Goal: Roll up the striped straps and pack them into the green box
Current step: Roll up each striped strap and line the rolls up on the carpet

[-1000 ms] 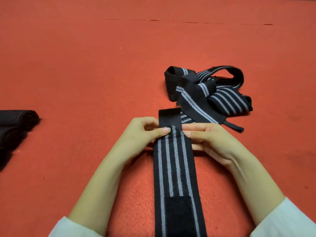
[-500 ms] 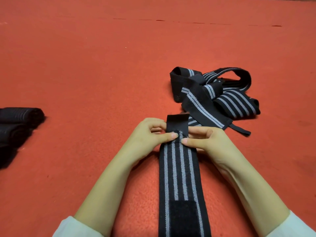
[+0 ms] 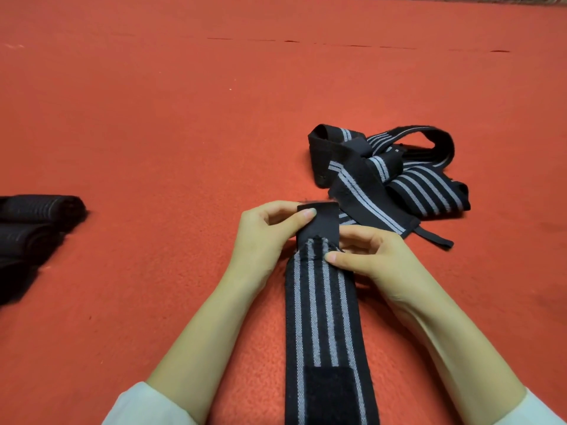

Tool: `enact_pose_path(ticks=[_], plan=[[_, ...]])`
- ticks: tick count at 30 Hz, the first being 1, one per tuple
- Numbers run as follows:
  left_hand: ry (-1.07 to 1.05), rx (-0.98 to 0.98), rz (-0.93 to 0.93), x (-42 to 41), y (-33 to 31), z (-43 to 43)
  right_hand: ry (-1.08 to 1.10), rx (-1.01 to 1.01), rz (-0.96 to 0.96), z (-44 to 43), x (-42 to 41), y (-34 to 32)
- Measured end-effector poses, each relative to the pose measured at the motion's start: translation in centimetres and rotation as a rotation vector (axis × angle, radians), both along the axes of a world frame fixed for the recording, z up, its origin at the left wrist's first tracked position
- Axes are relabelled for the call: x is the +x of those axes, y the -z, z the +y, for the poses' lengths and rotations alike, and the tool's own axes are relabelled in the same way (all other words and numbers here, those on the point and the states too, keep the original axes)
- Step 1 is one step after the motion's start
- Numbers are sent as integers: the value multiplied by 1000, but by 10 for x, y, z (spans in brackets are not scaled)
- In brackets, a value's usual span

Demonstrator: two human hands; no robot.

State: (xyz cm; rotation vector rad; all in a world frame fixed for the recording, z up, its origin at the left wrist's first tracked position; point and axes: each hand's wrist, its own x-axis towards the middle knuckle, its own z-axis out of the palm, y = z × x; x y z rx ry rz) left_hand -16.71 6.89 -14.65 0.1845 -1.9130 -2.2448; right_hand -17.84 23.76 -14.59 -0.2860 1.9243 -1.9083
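The striped strap lies flat on the red surface, and its plain black end sits between both hands. The left hand pinches the end's left edge. The right hand pinches the right edge, thumb on the stripes. Loose straps lie tangled just beyond the right hand. Rolled straps sit well apart at the far left.

two forearms, bare to well above the wrist, are seen in the lower half of the frame. a white left sleeve is shown at the lower left, a matching right sleeve at the lower right corner. the left hand and right hand are ungloved, the nails cut short.
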Motion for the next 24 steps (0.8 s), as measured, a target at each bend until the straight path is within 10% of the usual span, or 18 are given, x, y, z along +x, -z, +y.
enact_pose_path(ticks=[24], plan=[[72, -174, 71, -3, 1, 10, 135, -71, 224, -7, -5, 11]])
